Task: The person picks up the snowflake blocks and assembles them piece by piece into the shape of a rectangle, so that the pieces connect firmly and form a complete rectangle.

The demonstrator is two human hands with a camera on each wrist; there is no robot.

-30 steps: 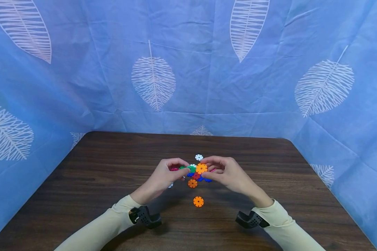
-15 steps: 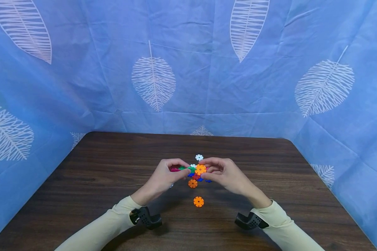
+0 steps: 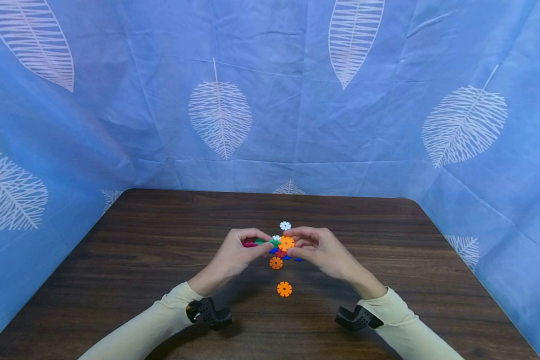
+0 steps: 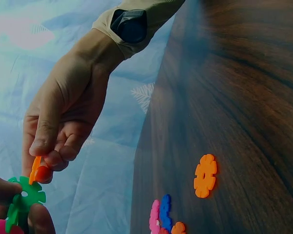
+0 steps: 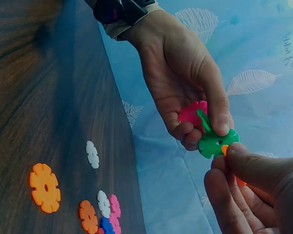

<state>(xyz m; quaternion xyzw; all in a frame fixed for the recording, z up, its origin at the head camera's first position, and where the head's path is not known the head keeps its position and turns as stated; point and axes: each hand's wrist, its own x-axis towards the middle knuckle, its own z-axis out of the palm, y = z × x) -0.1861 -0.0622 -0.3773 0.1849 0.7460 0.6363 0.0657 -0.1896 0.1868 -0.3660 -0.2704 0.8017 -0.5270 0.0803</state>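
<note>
My left hand [image 3: 234, 254] pinches a green notched snowflake disc [image 5: 216, 145] between thumb and fingers. A second green piece and a pink disc [image 5: 189, 113] are joined to it, partly covered by the fingers. Opposite, my right hand [image 3: 330, 252] pinches an orange snowflake disc [image 3: 286, 243], face-on in the head view and edge-on in the left wrist view. The orange disc's edge meets the rim of the green disc [image 4: 33, 194]; how deep the slots interlock cannot be seen. Both hands hold these pieces above the table.
Loose snowflake discs lie on the dark wood table [image 3: 162, 220] beneath the hands. They include an orange disc [image 3: 284, 289] nearest the body, another orange disc [image 3: 276, 263], a white disc [image 3: 285, 226] farther back, and red, blue and pink ones. A blue leaf-patterned cloth [image 3: 270, 125] hangs behind.
My right hand has shifted slightly left, bringing the orange disc closer against the green one. The left hand has stayed nearly still.
</note>
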